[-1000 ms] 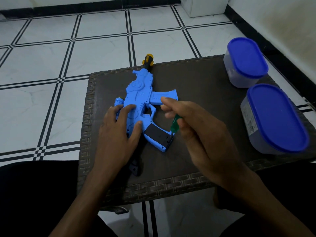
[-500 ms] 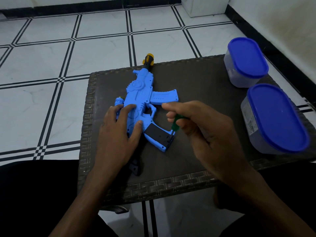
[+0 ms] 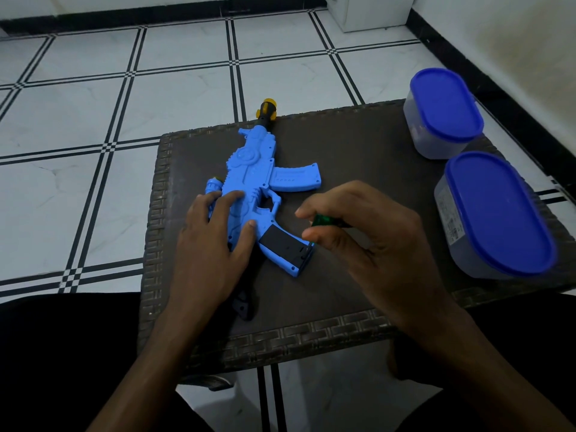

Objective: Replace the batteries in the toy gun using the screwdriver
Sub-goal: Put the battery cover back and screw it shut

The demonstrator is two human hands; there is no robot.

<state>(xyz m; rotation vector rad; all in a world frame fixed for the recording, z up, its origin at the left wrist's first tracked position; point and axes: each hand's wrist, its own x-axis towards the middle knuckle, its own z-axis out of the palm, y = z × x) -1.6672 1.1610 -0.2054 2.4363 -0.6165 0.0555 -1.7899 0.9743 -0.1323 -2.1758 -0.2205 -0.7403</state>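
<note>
Lying flat on dark woven surface (image 3: 358, 145): blue toy gun (image 3: 258, 173). Left hand (image 3: 215, 244) released, fingers straight, pressing gun body. Right hand (image 3: 367, 238) grasping green screwdriver (image 3: 322, 220) at black grip cover (image 3: 285, 244).

brown wicker table (image 3: 358, 151) bears toy gun (image 3: 254, 169), two containers (image 3: 442, 113).

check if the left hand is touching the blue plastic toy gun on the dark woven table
Touching. The head view shows the left hand pressed flat on the blue plastic toy gun, fingers spread over its body and thumb by the grip.
</note>
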